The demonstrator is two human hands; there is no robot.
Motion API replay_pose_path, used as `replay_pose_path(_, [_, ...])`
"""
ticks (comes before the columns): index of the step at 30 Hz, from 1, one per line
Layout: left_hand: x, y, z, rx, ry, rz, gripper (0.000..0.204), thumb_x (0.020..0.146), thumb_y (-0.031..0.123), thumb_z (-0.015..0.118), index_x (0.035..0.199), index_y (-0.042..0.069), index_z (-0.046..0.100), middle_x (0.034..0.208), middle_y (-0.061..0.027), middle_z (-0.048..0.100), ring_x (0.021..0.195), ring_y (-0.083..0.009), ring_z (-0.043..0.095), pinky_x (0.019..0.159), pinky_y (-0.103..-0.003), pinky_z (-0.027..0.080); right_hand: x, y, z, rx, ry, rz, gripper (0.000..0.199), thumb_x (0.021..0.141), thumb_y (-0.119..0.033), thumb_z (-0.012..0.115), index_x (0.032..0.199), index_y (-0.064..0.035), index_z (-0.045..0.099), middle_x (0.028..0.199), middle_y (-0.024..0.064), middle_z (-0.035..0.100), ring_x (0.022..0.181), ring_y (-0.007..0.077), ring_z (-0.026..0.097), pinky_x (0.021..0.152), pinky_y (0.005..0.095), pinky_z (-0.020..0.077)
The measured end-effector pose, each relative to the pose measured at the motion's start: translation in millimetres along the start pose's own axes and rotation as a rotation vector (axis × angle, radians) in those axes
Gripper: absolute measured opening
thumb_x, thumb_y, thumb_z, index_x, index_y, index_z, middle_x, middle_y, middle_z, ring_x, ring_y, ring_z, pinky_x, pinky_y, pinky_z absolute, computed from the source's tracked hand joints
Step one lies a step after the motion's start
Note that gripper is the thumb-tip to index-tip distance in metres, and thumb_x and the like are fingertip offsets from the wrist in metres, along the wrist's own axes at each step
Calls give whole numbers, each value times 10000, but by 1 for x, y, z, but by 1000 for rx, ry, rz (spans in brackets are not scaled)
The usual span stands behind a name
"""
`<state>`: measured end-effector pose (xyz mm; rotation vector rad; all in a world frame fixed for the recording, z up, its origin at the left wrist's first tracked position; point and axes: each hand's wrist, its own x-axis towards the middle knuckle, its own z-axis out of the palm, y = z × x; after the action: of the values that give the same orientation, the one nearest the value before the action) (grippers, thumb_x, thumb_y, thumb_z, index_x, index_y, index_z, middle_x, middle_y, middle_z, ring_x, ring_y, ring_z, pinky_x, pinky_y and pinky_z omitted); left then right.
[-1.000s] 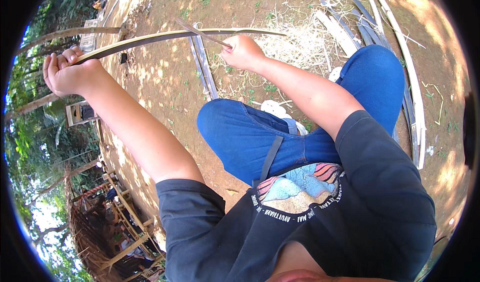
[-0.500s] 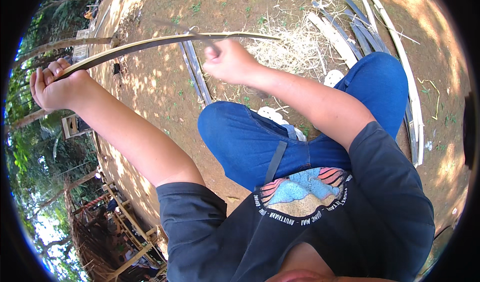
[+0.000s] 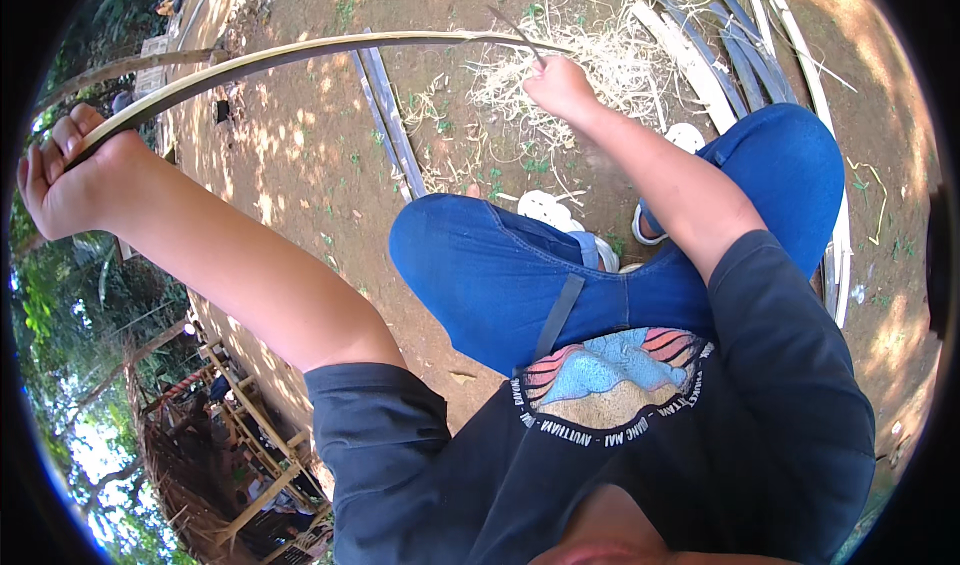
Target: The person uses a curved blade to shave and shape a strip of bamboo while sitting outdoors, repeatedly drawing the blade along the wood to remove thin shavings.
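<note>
Fingers of your left hand [image 3: 75, 170] wrap the near end of the long bamboo strip [image 3: 300, 53], thumb and palm closed round it, arm stretched far out to your side. Your right hand [image 3: 560, 87] is fisted on a thin knife [image 3: 517, 33] whose blade meets the strip's far end, above the heap of pale shavings [image 3: 560, 65]. The strip arcs between both hands, well above the dirt ground [image 3: 300, 165] and your crossed legs in blue jeans [image 3: 500, 275]. To shave cleanly, I judge you should keep the left pull steady so the strip stays taut, hold the blade at a shallow angle, and cut away from your knee. More split slats [image 3: 385, 115] lie on the ground just beyond.
</note>
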<state>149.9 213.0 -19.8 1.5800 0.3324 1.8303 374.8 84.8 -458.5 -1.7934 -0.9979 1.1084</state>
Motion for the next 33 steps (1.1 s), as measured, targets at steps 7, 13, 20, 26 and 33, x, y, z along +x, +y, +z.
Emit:
replay_pose_path(7, [21, 3, -13, 48, -18, -3, 239, 718, 246, 543, 569, 143, 387, 495, 31, 293, 409, -126, 298, 459, -296, 247, -82, -145, 15, 401, -246, -549, 401, 775, -72, 604, 583, -124, 255, 520, -29, 314, 511, 99, 340, 506, 323, 319])
replay_pose_path(13, [19, 6, -19, 50, -28, -19, 261, 693, 220, 537, 534, 163, 338, 484, 26, 277, 409, -130, 257, 446, -297, 206, 3, -14, 25, 47, -236, -185, 171, 825, -131, 550, 661, -87, 534, 634, 109, 558, 580, 247, 568, 597, 419, 482])
replay_pose_path(20, [2, 19, -23, -154, -298, -126, 177, 725, 90, 483, 578, 175, 430, 439, 79, 366, 405, -117, 361, 474, -304, 312, 37, 70, -10, -231, 76, 94, 229, 871, -185, 574, 984, -18, 682, 895, 145, 698, 797, 275, 680, 765, 397, 547])
replay_pose_path(26, [-8, 21, -32, -438, -546, -218, 114, 699, 154, 582, 706, 206, 684, 451, 120, 479, 372, -50, 413, 478, -225, 388, -8, -77, -3, 369, -74, -86, 304, 815, -117, 605, 613, -150, 380, 569, -29, 469, 504, 114, 479, 509, 305, 411])
replay_pose_path(33, [-17, 21, -18, -377, -534, -163, 98, 688, 157, 581, 672, 201, 667, 452, 121, 475, 376, -52, 418, 486, -224, 394, -117, -189, -7, 354, -341, -604, 262, 803, -99, 600, 574, -72, 475, 482, 51, 471, 474, 148, 502, 485, 351, 409])
